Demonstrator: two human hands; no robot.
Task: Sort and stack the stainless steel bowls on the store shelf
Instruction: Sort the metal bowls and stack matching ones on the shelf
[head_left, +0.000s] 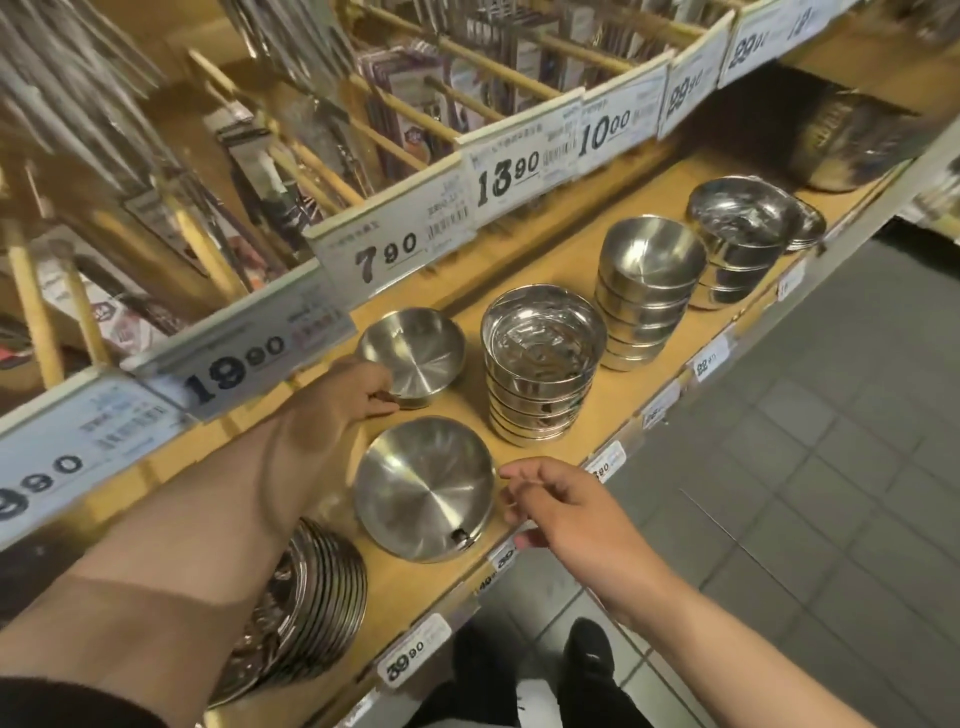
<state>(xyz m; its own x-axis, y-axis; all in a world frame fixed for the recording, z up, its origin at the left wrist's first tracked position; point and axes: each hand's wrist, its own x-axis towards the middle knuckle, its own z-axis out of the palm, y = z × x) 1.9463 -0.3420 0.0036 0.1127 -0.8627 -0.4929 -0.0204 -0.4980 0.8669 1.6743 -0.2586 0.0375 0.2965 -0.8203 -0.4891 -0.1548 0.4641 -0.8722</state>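
On the wooden shelf (561, 260) a small steel bowl (413, 351) sits at the back; my left hand (350, 392) grips its near rim. In front of it lies a wider shallow steel bowl (423, 488) near the shelf's front edge. My right hand (561, 506) hovers just right of that bowl with fingers loosely spread, holding nothing. Further right stand a stack of several straight-sided bowls (540, 364), a stack of rounded bowls (647, 291) and another stack (743, 239).
A stack of large shiny bowls (306, 597) lies under my left forearm. Price tags (506, 179) hang along the upper shelf, which holds packaged utensils. More steelware (852, 140) sits at the far right. Grey tiled floor (831, 467) and my black shoes lie below.
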